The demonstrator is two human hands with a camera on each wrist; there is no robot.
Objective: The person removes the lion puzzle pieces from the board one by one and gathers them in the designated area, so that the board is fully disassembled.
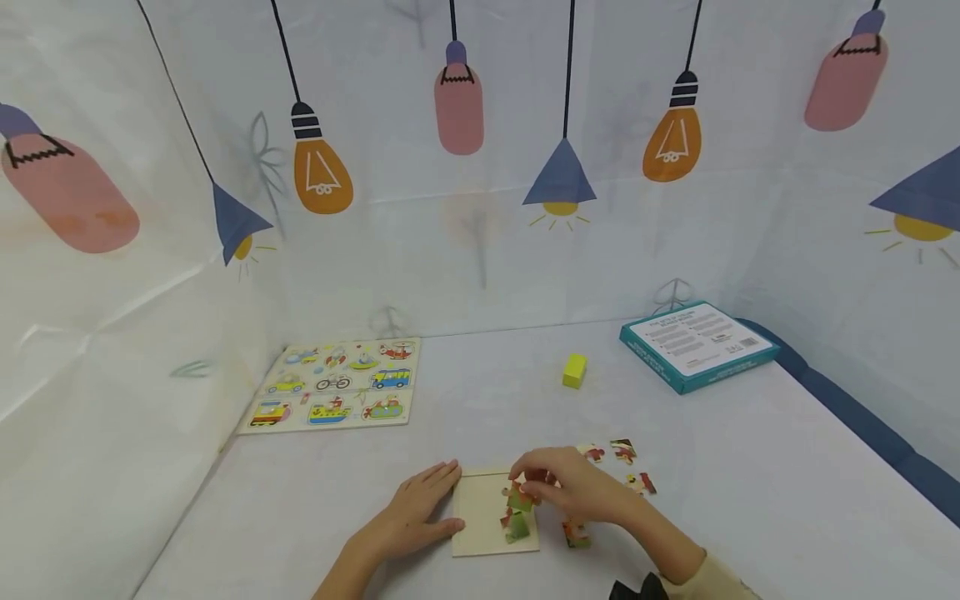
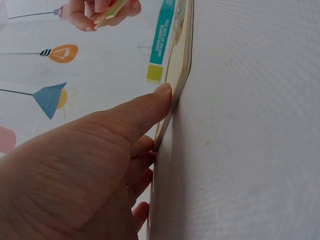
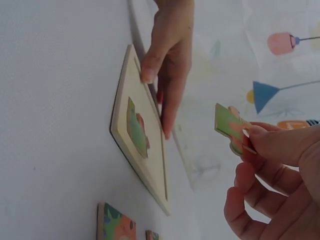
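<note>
A pale wooden puzzle board (image 1: pixel 476 529) lies flat on the white table in front of the person. The left hand (image 1: pixel 412 512) rests at the board's left edge, its fingers fairly straight and its thumb (image 2: pixel 145 112) touching the rim. Above the board's right side, the right hand (image 1: pixel 570 483) pinches a green and red jigsaw piece (image 3: pixel 230 124) between thumb and fingertips. In the right wrist view that piece is off the board's surface. Another green jigsaw piece (image 3: pixel 136 129) lies on the board near its lower right corner.
Several loose jigsaw pieces (image 1: pixel 577 534) lie right of the board, partly hidden by the right arm. Farther back are a yellow block (image 1: pixel 574 371) and a teal-edged box (image 1: pixel 697 346). A vehicle picture board (image 1: pixel 352 400) lies at the back left, near the lamp-printed sheet (image 1: pixel 480 250).
</note>
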